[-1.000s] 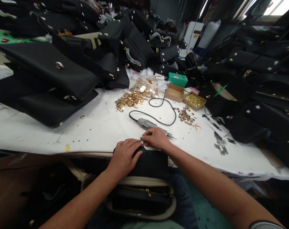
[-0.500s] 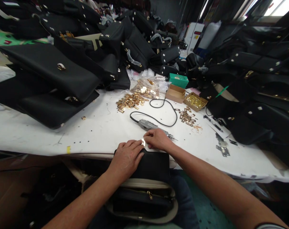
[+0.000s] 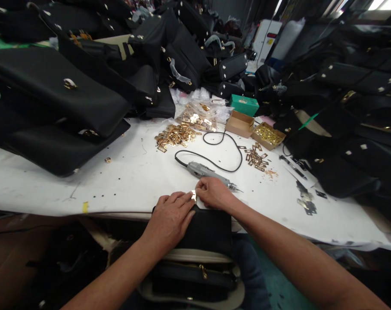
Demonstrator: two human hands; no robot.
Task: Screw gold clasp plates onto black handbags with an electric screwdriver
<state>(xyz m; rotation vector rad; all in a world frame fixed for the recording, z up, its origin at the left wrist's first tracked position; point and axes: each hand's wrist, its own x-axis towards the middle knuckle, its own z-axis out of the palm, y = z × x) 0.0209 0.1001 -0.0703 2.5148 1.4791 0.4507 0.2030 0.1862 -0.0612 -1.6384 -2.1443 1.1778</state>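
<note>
A black handbag (image 3: 205, 232) stands open towards me, its flap stretched over the table's front edge. My left hand (image 3: 171, 217) lies flat on the flap, fingers stretched out, with fingertips against a small shiny metal plate (image 3: 193, 196) at the flap's edge. Just right of that plate, my right hand (image 3: 213, 191) is closed in a pinch; whatever is between its fingertips is hidden. Behind the right hand rests a grey electric screwdriver (image 3: 203, 170), its bit pointing right and its black cable looping back. A gold zipper pull (image 3: 203, 271) hangs inside the bag.
Gold metal plates (image 3: 174, 137) lie heaped on the white table (image 3: 144, 172). Darker frames (image 3: 256, 158) are scattered right of the cable. Behind stand a cardboard box (image 3: 240, 125), a tray of small brass pieces (image 3: 268, 134) and a green box (image 3: 244, 104). Black bags (image 3: 63, 107) crowd both sides.
The view has shifted slightly, so the bag and hands appear a little lower. Both hands keep nearly the same place at the metal plate.
</note>
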